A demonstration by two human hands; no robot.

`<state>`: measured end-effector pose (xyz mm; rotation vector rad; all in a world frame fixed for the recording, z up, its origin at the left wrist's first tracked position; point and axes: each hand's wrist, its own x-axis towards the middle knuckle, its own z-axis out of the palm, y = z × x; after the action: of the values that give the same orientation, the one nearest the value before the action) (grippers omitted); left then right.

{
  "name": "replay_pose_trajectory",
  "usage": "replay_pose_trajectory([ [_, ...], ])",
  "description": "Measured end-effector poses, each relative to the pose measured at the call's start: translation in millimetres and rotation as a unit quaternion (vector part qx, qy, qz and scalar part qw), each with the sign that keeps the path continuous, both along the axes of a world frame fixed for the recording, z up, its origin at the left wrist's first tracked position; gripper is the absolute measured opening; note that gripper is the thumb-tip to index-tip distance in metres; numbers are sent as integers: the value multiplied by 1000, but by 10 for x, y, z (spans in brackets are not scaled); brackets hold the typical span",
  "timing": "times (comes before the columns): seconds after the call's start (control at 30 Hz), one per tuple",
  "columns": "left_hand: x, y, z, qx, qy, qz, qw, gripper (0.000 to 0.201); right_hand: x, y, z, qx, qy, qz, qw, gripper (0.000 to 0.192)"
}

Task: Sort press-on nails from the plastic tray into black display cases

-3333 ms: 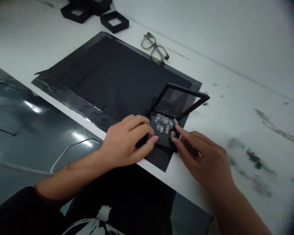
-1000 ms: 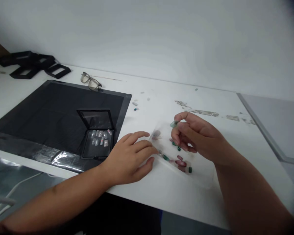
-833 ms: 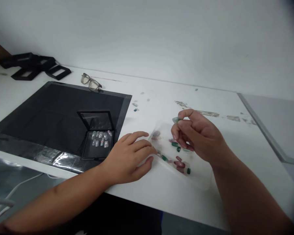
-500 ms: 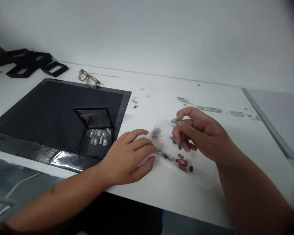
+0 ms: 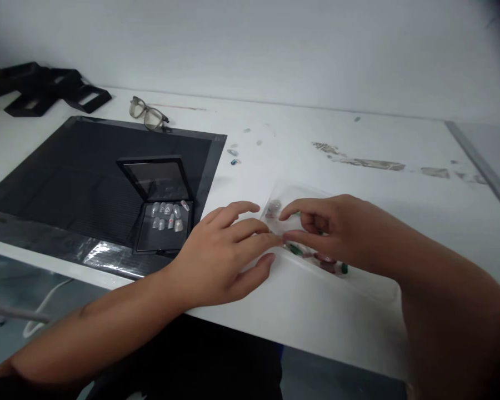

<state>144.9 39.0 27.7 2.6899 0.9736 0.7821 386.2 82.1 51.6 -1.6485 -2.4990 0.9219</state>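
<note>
Resting flat on the white bench (image 5: 358, 328), the left hand (image 5: 223, 253) has its fingers (image 5: 250, 226) spread and released, the tips pressing the near-left edge of a clear plastic bag (image 5: 370, 286) of press-on nails. The right hand (image 5: 337, 230) lies over the middle of that bag, fingers (image 5: 300, 206) loosely curled and pointing toward the left fingertips; index and thumb tips come close together just beyond the left middle fingertip, but whether they pinch a nail cannot be told. The bag lies directly under and between both sets of fingers, near the front bench edge.

Loose nails inside the bag: one green nail (image 5: 295, 250) just below the right thumb, one small green nail (image 5: 344, 269) beside the right wrist, one dark pink nail (image 5: 327, 265) between these two, and one greyish nail (image 5: 274, 205) just beyond the right index fingertip. Others are hidden under the right hand.

To the left of the left fingers, one open black display case (image 5: 160, 208) lies on one black mat (image 5: 66, 178); about ten pale nails (image 5: 168, 215) lie in its base, and its lid stands raised. Beyond the fingers, two stray nails (image 5: 234, 156) lie on the bare bench. One pair of eyeglasses (image 5: 148, 115) lies past the mat's far edge. Several empty black frames (image 5: 45, 94) are stacked at the far left corner; their count cannot be told.
</note>
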Motion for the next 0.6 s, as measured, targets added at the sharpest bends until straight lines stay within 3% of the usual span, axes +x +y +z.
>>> replay_pose_trajectory([
  [0.17,22,6,1,-4,-14,0,1000,25,-29,9,5,-55,17,-1,998,20],
  [0.37,44,15,-12,0,-26,1,1000,24,31,22,-121,-109,103,-12,989,22],
  [0.6,64,-2,-23,5,-40,-7,999,24,83,69,-20,-60,195,-16,979,29],
])
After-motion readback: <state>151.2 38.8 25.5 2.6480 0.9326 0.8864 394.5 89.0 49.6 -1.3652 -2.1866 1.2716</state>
